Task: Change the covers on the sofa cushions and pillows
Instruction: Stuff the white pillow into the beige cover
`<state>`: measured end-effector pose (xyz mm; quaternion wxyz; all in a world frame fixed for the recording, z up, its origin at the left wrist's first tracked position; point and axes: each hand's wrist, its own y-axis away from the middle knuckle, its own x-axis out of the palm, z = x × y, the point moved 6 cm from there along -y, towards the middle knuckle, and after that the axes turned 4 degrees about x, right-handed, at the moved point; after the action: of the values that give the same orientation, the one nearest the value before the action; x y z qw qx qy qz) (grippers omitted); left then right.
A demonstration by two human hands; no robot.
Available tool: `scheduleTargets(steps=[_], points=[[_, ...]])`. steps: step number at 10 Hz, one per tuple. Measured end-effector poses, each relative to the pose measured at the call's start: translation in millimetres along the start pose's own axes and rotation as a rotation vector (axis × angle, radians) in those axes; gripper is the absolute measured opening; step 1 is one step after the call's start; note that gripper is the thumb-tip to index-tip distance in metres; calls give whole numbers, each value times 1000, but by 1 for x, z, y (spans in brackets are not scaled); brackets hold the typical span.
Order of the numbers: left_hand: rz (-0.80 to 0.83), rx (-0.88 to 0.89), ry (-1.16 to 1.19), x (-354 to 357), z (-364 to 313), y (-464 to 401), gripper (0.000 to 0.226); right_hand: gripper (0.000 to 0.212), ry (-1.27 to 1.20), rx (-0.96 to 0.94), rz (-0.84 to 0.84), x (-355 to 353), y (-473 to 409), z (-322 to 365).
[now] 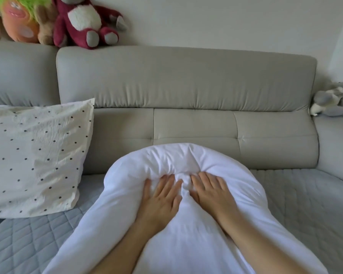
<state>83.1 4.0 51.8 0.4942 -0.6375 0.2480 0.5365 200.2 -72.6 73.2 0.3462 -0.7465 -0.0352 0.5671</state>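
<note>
A plain white pillow (pixel 186 159) lies on the sofa seat in front of me, bulging upward at its far end. My left hand (pixel 160 196) presses flat on its top with straight, spread fingers. Just to the right, my right hand (pixel 212 192) presses down the same way. A bunched ridge of white fabric rises between the two hands. A second pillow in a cream cover with dark dots (pixel 38 155) leans against the sofa back at the left.
The grey sofa back (pixel 186 80) runs across the view; a quilted blue-grey seat cover (pixel 305 204) lies under the pillows. Plush toys (pixel 83 22) sit on top of the backrest at the left. A grey soft toy (pixel 333 99) rests on the right armrest.
</note>
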Motion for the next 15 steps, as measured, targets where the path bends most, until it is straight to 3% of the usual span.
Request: scheduleTargets(steps=[1, 2, 3, 4, 5, 6, 7, 8, 9, 10, 11, 12, 13, 14, 15], points=[[46, 29, -51, 2, 2, -6, 44, 59, 73, -23, -99, 1, -14, 3], [22, 47, 42, -1, -1, 9, 30, 60, 63, -142, -242, -12, 6, 18], [204, 112, 49, -17, -20, 37, 49, 40, -20, -240, -152, -20, 43, 26], [423, -15, 277, -29, -27, 60, 51, 45, -98, -298, 199, -34, 79, 31], [578, -61, 443, -35, -40, 81, 26, 68, -169, -335, 462, -60, 106, 38], [555, -112, 492, -50, -45, 96, 20, 65, -348, -142, 610, -76, 123, 33], [359, -41, 378, -75, -43, 110, 39, 60, -475, 13, 558, -90, 128, 25], [-25, 86, 314, -121, -37, 127, 47, 46, -594, -29, 173, -119, 125, 18], [-278, 151, 226, -142, -29, 152, 40, 57, -604, -113, -23, -153, 133, 27], [-51, 203, 60, -108, -41, 174, 85, 99, -408, -197, 349, -136, 151, 46], [138, 154, -186, -68, -32, 185, 122, 116, -143, -279, 450, -113, 163, 35], [-8, 32, -127, -73, -20, 165, 108, 119, -12, -200, 398, -101, 152, 11], [-104, 51, 10, -85, -21, 142, 79, 101, -291, -61, 429, -91, 145, 4], [49, 76, 107, -90, -23, 134, 58, 70, -637, 281, 295, -82, 157, 10], [333, 134, 180, -91, -37, 142, 48, 51, -250, 77, 1166, -75, 190, 9]])
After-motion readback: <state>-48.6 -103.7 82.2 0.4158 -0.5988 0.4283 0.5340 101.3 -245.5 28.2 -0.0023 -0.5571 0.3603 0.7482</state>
